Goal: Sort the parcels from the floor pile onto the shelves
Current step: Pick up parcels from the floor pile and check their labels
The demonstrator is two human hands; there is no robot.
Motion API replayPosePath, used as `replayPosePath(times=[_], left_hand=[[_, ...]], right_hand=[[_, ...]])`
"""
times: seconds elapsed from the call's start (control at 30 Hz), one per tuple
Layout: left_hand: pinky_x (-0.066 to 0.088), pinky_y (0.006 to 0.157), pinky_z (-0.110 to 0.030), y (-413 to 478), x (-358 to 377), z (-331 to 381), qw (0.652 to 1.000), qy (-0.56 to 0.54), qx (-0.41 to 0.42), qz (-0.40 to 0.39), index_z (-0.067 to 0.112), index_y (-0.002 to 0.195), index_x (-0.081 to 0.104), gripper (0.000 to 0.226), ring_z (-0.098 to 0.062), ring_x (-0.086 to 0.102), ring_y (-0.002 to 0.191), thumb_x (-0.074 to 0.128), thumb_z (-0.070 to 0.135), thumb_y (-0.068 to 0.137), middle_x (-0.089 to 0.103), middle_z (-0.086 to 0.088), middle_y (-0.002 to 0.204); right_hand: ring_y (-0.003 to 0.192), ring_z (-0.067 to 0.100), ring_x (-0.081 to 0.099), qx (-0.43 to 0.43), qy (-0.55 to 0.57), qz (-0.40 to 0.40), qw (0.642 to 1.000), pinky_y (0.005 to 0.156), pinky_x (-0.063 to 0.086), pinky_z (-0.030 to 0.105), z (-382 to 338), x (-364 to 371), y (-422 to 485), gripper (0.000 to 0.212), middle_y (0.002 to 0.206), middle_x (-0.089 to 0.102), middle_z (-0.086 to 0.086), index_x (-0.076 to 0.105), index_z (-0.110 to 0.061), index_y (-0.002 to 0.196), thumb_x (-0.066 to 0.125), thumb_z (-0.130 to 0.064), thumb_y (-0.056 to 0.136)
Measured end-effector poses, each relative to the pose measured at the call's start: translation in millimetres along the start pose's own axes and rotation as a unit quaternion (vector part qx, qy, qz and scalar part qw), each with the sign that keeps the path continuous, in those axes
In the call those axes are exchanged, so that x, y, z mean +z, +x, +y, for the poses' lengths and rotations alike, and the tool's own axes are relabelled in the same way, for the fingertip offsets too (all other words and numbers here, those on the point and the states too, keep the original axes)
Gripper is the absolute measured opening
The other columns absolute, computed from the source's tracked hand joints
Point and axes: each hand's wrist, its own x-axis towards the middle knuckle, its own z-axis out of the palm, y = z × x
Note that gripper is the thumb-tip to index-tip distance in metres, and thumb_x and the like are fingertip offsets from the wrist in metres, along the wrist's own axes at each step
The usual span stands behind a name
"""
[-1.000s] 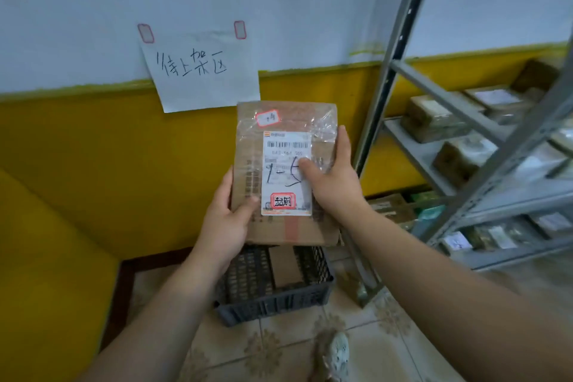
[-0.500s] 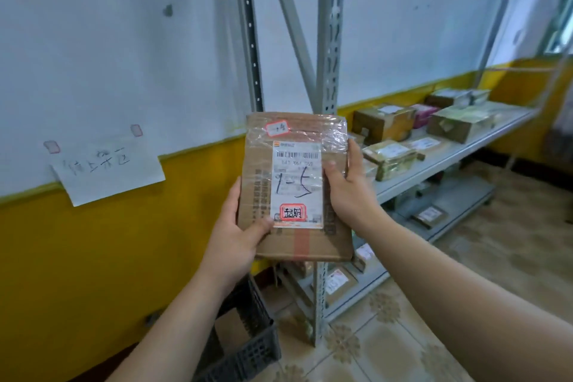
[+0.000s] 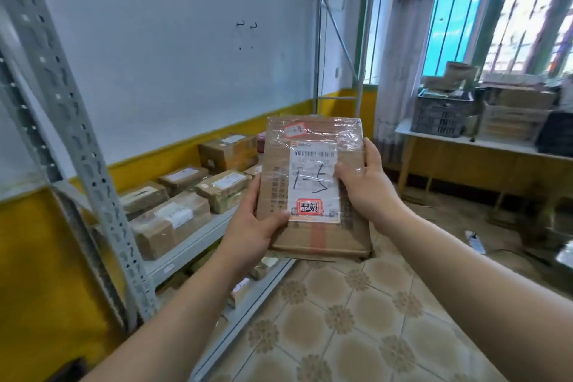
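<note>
Sorting step, label check: person holds flat taped parcel [image 3: 319, 236] upright in air, just beside shelf [image 3: 192, 242] carrying boxed parcels. Left hand [image 3: 248, 226] clasps lower left edge, thumb on front. Right hand [image 3: 369, 192] clasps right edge, thumb on label [image 3: 313, 177]. Both grips closed round parcel. Next move likely calls for matching handwritten code to shelf spot.

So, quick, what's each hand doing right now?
Left hand: holding the parcel at its left edge.
Right hand: holding the same parcel at its right edge.
</note>
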Motion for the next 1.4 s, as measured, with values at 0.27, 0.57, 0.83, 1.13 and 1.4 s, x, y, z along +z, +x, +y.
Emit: replayPosePath(times=[0.27, 0.57, 0.83, 1.13, 1.4], left_hand=[[0.058, 0.078, -0.026, 107, 92, -20, 0.998, 0.021, -0.002, -0.058, 0.049, 0.139, 0.03, 0.071, -0.009, 0.066, 0.099, 0.066, 0.012, 0.09, 0.059, 0.017, 0.115], [0.051, 0.092, -0.029, 300, 154, -70, 0.994, 0.04, -0.027, -0.094, 0.04, 0.149, 0.024, 0.078, -0.008, 0.061, 0.103, 0.068, 0.017, 0.089, 0.056, 0.011, 0.126], [0.045, 0.064, -0.002, 434, 227, -87, 0.989, 0.054, -0.015, -0.134, 0.051, 0.119, 0.032, 0.065, 0.019, 0.06, 0.077, 0.065, 0.004, 0.088, 0.056, 0.029, 0.105], [0.04, 0.068, -0.007, 549, 328, -109, 0.992, 0.086, -0.023, -0.094, 0.05, 0.133, 0.026, 0.068, 0.011, 0.053, 0.088, 0.067, 0.018, 0.09, 0.049, 0.033, 0.1], [0.046, 0.092, -0.024, 587, 336, -140, 0.992, 0.083, -0.091, 0.028, 0.051, 0.139, 0.022, 0.074, 0.003, 0.055, 0.103, 0.07, 0.029, 0.087, 0.05, 0.022, 0.119]], right_hand=[[0.102, 0.026, 0.065, 0.039, -0.003, 0.05, 0.998, 0.093, 0.053, 0.049, 64, -60, 95, 0.076, 0.123, 0.059, -0.001, 0.006, -0.044, 0.154, 0.056, -0.045, 0.097], [0.082, 0.008, 0.061, 0.065, -0.008, 0.063, 0.996, 0.083, 0.053, 0.037, 123, -74, 278, 0.07, 0.096, 0.053, -0.02, 0.01, -0.039, 0.155, 0.053, -0.036, 0.101], [0.099, 0.025, 0.063, 0.106, 0.011, 0.1, 0.989, 0.096, 0.052, 0.048, 176, -106, 411, 0.072, 0.124, 0.059, -0.001, 0.011, -0.043, 0.154, 0.055, -0.042, 0.096], [0.09, 0.029, 0.071, 0.112, 0.056, 0.055, 0.991, 0.082, 0.058, 0.053, 242, -162, 559, 0.064, 0.105, 0.068, -0.004, 0.02, -0.057, 0.141, 0.058, -0.042, 0.091], [0.09, 0.028, 0.071, 0.101, 0.021, -0.082, 0.991, 0.082, 0.059, 0.05, 257, -128, 652, 0.067, 0.12, 0.061, -0.004, 0.015, -0.046, 0.152, 0.055, -0.038, 0.098]])
